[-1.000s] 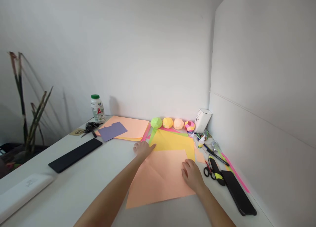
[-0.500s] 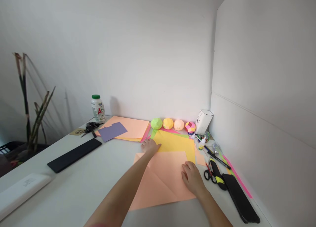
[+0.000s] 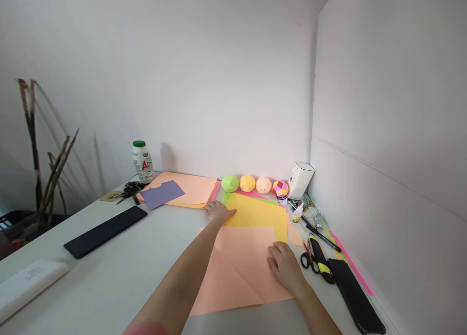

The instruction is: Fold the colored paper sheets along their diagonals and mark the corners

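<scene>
A creased peach sheet [image 3: 237,272] lies flat on the white table, overlapping the lower part of a yellow sheet [image 3: 259,211]. My left hand [image 3: 218,212] rests at the left edge of the yellow sheet, thumb stretched out to the right and fingers apart. My right hand [image 3: 284,264] lies on the right side of the peach sheet, its fingers slightly bent and spread, holding nothing. Green and pink paper shows from under the yellow sheet's back edge.
Four paper balls, one of them green [image 3: 230,183], line the wall. Scissors [image 3: 309,260], a cutter [image 3: 321,259], a glue bottle [image 3: 297,213] and a black phone-like object [image 3: 355,293] lie right. Left are a purple sheet [image 3: 163,194], a black bar [image 3: 105,231] and a white bottle [image 3: 142,164].
The view has shifted slightly. My left hand has moved a little to the left and away from me at the yellow sheet's edge. My right hand stays on the peach sheet.
</scene>
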The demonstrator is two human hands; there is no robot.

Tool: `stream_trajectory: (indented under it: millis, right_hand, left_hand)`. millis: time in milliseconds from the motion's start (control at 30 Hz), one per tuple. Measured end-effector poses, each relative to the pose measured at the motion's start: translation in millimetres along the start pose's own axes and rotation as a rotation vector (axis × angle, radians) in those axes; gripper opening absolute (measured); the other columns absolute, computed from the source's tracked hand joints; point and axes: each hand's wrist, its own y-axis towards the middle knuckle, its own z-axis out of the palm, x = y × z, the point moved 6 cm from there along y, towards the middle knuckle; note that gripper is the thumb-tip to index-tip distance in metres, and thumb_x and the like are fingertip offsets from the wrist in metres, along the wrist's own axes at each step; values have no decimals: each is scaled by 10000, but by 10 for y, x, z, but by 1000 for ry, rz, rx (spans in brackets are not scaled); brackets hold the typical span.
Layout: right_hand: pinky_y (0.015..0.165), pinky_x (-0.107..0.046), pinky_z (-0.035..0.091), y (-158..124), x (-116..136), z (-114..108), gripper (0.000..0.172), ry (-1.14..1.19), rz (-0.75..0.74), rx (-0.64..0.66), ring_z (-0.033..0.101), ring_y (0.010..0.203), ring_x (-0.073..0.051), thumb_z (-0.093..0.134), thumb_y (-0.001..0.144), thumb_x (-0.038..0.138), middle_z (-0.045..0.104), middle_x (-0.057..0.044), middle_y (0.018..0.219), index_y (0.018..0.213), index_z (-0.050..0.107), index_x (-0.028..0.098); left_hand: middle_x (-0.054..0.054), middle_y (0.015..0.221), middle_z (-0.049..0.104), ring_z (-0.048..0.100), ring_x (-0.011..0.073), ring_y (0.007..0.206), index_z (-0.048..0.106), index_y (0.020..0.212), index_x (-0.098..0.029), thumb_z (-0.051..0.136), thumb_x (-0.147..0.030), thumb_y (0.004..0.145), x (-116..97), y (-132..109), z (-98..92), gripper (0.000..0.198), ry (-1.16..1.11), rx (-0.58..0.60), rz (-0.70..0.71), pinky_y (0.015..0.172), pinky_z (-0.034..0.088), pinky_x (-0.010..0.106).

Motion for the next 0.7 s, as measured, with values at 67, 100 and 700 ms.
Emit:
stream_trajectory:
  millis: [67,100,700]
  right_hand:
    - [834,-380,491,0,4,-2,154,3,4,5,547,977,-241,491,839,125,590,-98,1003,928,602,184]
    - [835,-381,491,1,5,-3,153,3,6,7,547,977,-242,491,839,124,590,-98,1005,925,602,184]
    - [852,-381,491,-16,56,-64,164,40,-36,15,550,997,-235,503,824,106,607,-85,1036,913,606,197]
  left_hand:
    - [92,1221,557,587,226,1038,535,1215,-163,572,-346,921,-1,1,6,349,-42,24,-5,864,513,437]
    - [92,1220,557,588,226,1037,535,1214,-162,572,-346,921,0,2,9,348,-68,42,-8,863,514,436]
    - [79,1185,574,600,223,1009,550,1192,-158,582,-345,915,375,23,-462,335,-694,328,-5,838,526,411]
